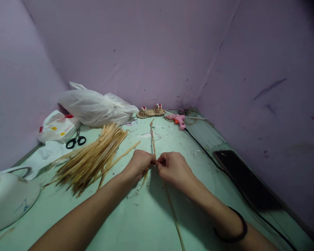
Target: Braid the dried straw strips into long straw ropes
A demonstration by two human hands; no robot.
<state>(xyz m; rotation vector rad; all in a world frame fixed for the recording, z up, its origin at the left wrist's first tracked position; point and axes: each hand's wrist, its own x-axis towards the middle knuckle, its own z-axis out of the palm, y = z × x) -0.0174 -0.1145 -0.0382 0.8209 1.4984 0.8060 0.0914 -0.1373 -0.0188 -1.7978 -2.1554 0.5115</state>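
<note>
A thin twisted straw cord (153,139) stretches away from me along the pale green tabletop, with a small knot at its far end. My left hand (140,162) pinches the near end of this cord. Fingertips nearly touching it, my right hand (174,169) is closed in a pinch at the same spot, on the straw strands there. A long loose strand (174,211) trails from beneath the right hand towards me, and a short end pokes out under the left. The exact crossing of strands is hidden by the fingers.
Left lie a bundle of dry straw (94,158), black-handled scissors (76,142), a white bowl (13,200), a white box (59,127) and a plastic bag (96,106). A woven straw piece (151,112) sits at the back; a pink glue gun (176,120) and dark phone (247,179) lie right.
</note>
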